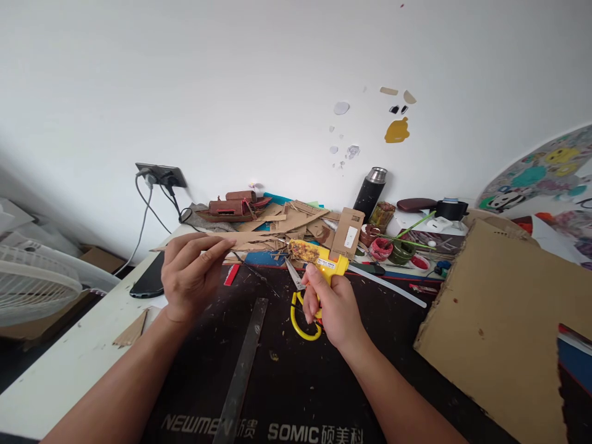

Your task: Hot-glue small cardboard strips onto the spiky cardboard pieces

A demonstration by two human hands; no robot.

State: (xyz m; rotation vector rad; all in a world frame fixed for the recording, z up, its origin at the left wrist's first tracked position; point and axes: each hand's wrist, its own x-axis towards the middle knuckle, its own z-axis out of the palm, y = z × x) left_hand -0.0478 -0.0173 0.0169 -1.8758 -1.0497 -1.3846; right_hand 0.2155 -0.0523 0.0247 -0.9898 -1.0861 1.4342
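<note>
My right hand [340, 308] is wrapped round the grip of a yellow glue gun [341, 265] with a browned, stained front. Its nozzle points left, and a translucent glue stick [393, 288] sticks out behind. Between the pinched fingers of my left hand [192, 274] is a thin cardboard strip [254, 237]. The strip reaches right towards the nozzle; whether they touch I cannot tell. Scissors [295, 314] with yellow handles lie on the black desk mat [296, 382] below the glue gun, partly hidden by my right hand. A metal ruler [243, 364] lies between my forearms.
Behind my hands are cardboard scraps [296, 217], a brown model boat [235, 208] and a black thermos [370, 194]. Paint jars [380, 248] stand right of them. A large cardboard sheet [499, 327] covers the right side. A phone [148, 277] and a white fan [37, 283] are left.
</note>
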